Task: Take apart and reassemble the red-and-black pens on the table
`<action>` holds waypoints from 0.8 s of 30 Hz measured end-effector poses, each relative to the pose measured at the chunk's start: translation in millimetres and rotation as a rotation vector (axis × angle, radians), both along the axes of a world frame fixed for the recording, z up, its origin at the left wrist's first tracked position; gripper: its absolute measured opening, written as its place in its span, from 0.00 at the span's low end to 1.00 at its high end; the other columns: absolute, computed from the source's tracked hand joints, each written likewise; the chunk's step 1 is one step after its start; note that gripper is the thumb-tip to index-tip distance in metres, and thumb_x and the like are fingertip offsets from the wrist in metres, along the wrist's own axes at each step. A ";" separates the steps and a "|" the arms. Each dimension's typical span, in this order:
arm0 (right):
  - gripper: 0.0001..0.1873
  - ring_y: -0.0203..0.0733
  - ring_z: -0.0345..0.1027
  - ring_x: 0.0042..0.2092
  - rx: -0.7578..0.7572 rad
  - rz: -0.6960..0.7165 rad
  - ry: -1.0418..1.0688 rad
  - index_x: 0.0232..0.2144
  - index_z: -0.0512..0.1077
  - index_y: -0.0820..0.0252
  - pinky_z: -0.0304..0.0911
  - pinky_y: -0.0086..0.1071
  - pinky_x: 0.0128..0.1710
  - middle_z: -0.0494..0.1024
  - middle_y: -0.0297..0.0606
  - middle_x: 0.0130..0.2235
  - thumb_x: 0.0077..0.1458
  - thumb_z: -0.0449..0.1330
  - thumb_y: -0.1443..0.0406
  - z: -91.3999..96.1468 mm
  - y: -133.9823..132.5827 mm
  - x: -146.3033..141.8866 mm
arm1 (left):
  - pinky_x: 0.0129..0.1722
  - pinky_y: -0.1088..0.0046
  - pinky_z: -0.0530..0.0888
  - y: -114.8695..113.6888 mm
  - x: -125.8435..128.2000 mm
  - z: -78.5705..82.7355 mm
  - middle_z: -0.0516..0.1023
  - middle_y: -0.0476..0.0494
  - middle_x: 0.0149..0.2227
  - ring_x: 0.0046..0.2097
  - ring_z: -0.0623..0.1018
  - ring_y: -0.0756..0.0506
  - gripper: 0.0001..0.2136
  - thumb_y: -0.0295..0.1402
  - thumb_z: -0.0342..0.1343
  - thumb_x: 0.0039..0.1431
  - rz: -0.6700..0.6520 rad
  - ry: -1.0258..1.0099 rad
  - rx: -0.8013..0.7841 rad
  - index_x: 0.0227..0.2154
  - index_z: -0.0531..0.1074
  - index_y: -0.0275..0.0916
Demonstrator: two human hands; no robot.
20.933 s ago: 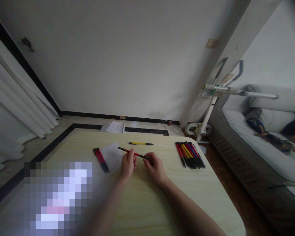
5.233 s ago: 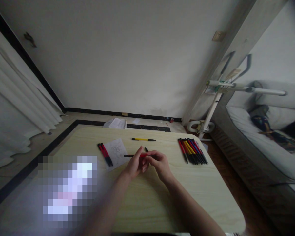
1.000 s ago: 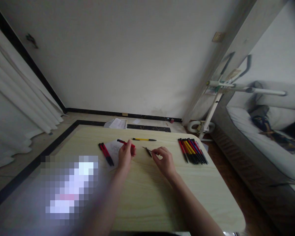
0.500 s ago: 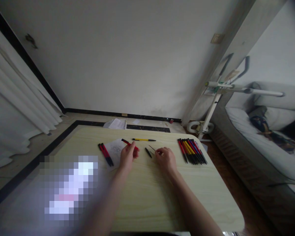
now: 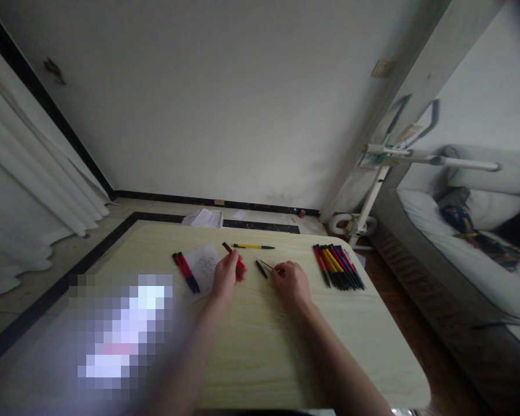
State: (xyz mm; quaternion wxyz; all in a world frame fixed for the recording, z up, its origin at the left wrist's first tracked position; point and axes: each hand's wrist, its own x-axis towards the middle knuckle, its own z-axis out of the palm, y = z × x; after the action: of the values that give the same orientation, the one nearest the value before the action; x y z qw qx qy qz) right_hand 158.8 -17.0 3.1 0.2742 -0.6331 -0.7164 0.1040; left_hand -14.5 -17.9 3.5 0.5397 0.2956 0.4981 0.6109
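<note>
My left hand (image 5: 227,274) is closed around a red pen barrel (image 5: 227,248), whose black end points up and away to the left. My right hand (image 5: 291,281) pinches a thin, dark stick like a pen refill (image 5: 266,264) between thumb and fingers. Between the hands a short black pen piece (image 5: 261,269) lies on the table, close to the refill's far end. Beyond them rests a yellow pen (image 5: 254,247) with black ends. Two red-and-black pens (image 5: 186,273) lie side by side to the left, on the edge of a sheet of paper with drawn lines (image 5: 205,263).
A row of several red, yellow and blue pens (image 5: 338,267) lies at the right of the pale wooden table (image 5: 260,346). A blurred, bright pixelated patch (image 5: 125,329) covers the table's left. Behind stand a wall, a white exercise frame (image 5: 375,196) and a sofa (image 5: 442,248).
My left hand has turned the red barrel steeper and shifted it slightly right. The refill in my right hand has dropped lower, towards the black pen piece.
</note>
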 end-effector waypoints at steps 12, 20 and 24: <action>0.08 0.39 0.64 0.33 0.012 0.074 0.023 0.27 0.75 0.57 0.56 0.27 0.31 0.73 0.38 0.27 0.49 0.55 0.64 -0.2 -2.1 -0.1 | 0.12 0.81 0.51 -0.5 -1.9 -2.9 0.60 0.56 0.13 0.12 0.57 0.57 0.18 0.48 0.48 0.50 -0.084 -0.055 0.044 0.20 0.62 0.36; 0.08 0.38 0.63 0.30 0.084 0.117 0.109 0.28 0.73 0.58 0.57 0.28 0.30 0.72 0.37 0.26 0.50 0.54 0.66 1.4 -3.0 -1.8 | 0.13 0.80 0.53 0.3 -2.9 -3.4 0.65 0.54 0.18 0.14 0.61 0.57 0.15 0.44 0.52 0.48 -0.132 -0.129 -0.010 0.28 0.68 0.34; 0.08 0.36 0.63 0.30 0.139 0.181 0.268 0.33 0.71 0.59 0.58 0.28 0.30 0.71 0.35 0.27 0.50 0.54 0.65 6.5 -8.4 -8.9 | 0.14 0.81 0.55 -1.1 -0.4 -1.9 0.65 0.54 0.19 0.15 0.63 0.57 0.17 0.44 0.55 0.46 -0.144 -0.066 -0.014 0.33 0.70 0.34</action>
State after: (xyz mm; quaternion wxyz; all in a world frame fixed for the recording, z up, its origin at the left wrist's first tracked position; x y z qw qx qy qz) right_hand 150.0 -25.4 9.6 0.3998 -0.5260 -0.7330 0.1617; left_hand -14.9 -18.9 1.5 0.6005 0.3067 0.4616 0.5764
